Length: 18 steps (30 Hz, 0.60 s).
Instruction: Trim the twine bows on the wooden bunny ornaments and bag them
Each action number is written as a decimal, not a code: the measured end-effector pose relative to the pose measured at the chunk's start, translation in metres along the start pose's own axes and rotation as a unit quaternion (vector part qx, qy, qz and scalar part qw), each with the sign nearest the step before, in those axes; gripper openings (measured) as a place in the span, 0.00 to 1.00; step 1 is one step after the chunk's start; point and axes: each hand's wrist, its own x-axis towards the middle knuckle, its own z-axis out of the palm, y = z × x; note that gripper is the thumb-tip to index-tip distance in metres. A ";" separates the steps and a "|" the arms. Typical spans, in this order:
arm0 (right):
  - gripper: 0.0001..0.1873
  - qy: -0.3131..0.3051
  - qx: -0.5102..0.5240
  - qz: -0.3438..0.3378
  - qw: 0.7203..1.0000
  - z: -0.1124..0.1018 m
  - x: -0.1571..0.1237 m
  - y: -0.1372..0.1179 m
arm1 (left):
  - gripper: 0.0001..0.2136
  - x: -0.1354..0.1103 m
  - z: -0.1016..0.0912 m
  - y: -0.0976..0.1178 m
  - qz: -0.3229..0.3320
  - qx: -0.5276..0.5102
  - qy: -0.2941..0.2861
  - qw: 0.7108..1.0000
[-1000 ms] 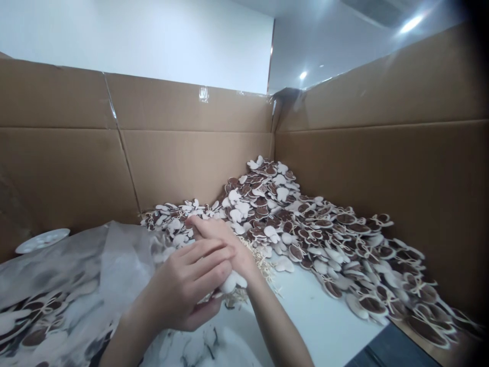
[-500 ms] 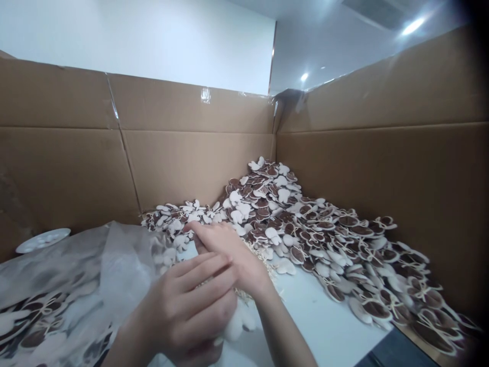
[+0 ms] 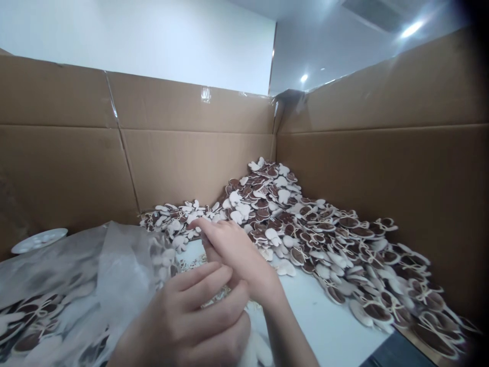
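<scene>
A big heap of small flat cut-outs (image 3: 305, 229), brown-faced or white with thin string bows, fills the cardboard corner. My right hand (image 3: 239, 252) rests at the heap's near left edge. Its index finger points onto the white pieces and its other fingers are curled under, hiding whatever they hold. My left hand (image 3: 191, 321) is low in the middle of the view, fingers closed around a clutch of white cut-outs (image 3: 262, 351) that pokes out below it. A tuft of pale strings (image 3: 219, 295) shows between the two hands.
Tall cardboard walls (image 3: 382, 173) enclose the back and right. A crumpled clear plastic bag (image 3: 76, 285) with more cut-outs lies at the left, a white disc (image 3: 38, 239) behind it. A bare white tabletop (image 3: 328, 326) shows at the front, ending at a dark edge (image 3: 397, 354).
My left hand has dropped toward the bottom of the view with its white pieces. My right hand has stayed at the heap's edge, shifting slightly.
</scene>
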 end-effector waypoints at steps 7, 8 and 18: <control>0.13 -0.014 -0.011 -0.016 1.000 0.001 0.001 0.001 | 0.20 0.008 -0.006 -0.003 0.011 -0.012 -0.049 0.999; 0.15 -0.016 0.007 -0.006 1.000 -0.002 0.000 0.002 | 0.20 0.009 -0.006 -0.003 0.015 -0.014 -0.043 0.999; 0.15 -0.030 0.102 0.032 0.994 -0.006 0.000 0.005 | 0.17 0.006 -0.006 0.000 0.015 0.018 -0.086 0.996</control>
